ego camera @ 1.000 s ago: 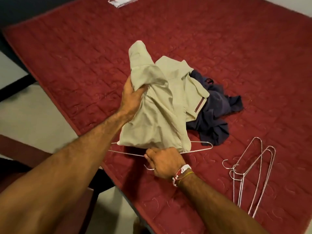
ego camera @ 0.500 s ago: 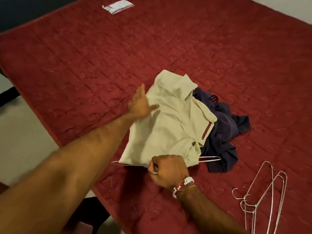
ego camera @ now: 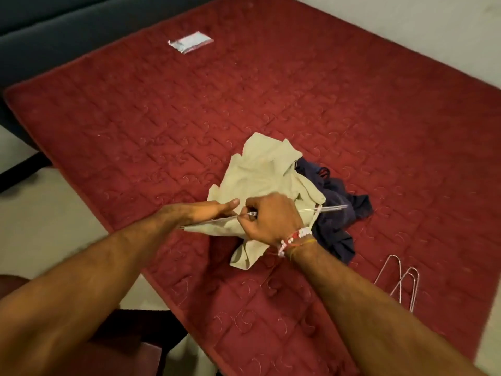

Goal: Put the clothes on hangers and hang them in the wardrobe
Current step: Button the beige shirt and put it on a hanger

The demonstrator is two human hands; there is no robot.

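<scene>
A beige shirt (ego camera: pixel 260 172) lies crumpled on the red quilted bed (ego camera: pixel 162 126), partly draped over a thin wire hanger (ego camera: pixel 332 208). My right hand (ego camera: pixel 271 218) is closed around the hanger's neck, near the shirt's lower part. My left hand (ego camera: pixel 214 208) lies flat with fingers together on the shirt's left edge, beside the hanger wire. A dark navy garment (ego camera: pixel 336 213) sits bunched just right of the shirt, partly under it. No wardrobe is in view.
Spare wire hangers (ego camera: pixel 401 283) lie on the bed at the right. A small clear plastic packet (ego camera: pixel 189 42) rests near the bed's far side. The bed's near-left edge drops to a pale floor (ego camera: pixel 54 226). Dark furniture (ego camera: pixel 130 346) stands below my arms.
My left hand has let go of the lifted shirt and come down beside my right hand. The shirt has dropped onto the bed over the hanger. The camera has tilted down.
</scene>
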